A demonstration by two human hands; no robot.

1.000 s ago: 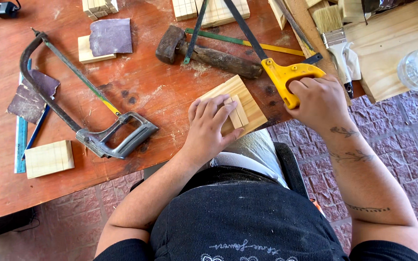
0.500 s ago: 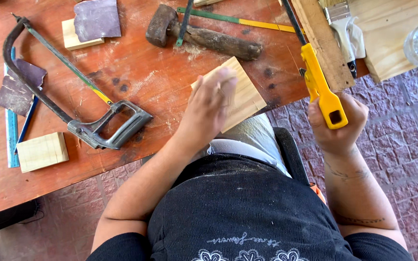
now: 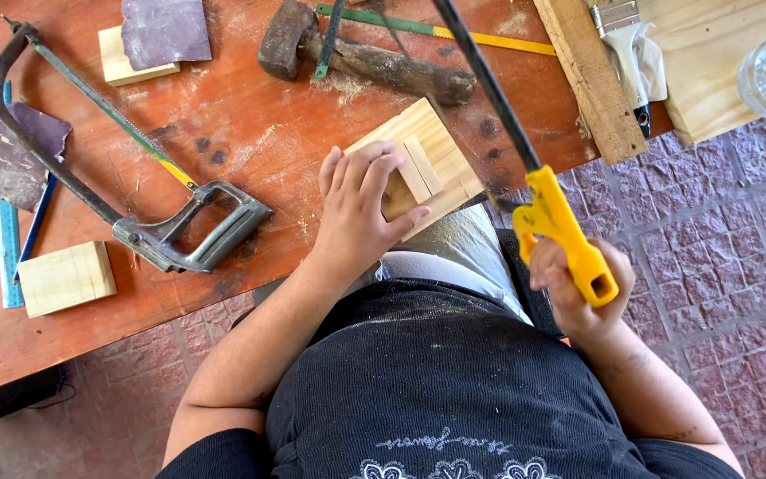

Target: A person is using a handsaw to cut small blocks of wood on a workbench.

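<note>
While the left hand (image 3: 361,208) presses flat, fingers spread, on the pine block (image 3: 427,164) at the surface (image 3: 250,133) edge, the grey hacksaw (image 3: 126,182) lies left of it; right hand (image 3: 574,293) clenched round the yellow-handled saw (image 3: 560,226), blade beside the block. Step judged: sawing; steady hold needed.

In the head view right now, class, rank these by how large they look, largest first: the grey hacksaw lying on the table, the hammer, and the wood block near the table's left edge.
1. Grey hacksaw, by far the longest.
2. Hammer.
3. Wood block, the smallest.
All three lie on the same table, so nearness to the camera hardly skews the order.
</note>
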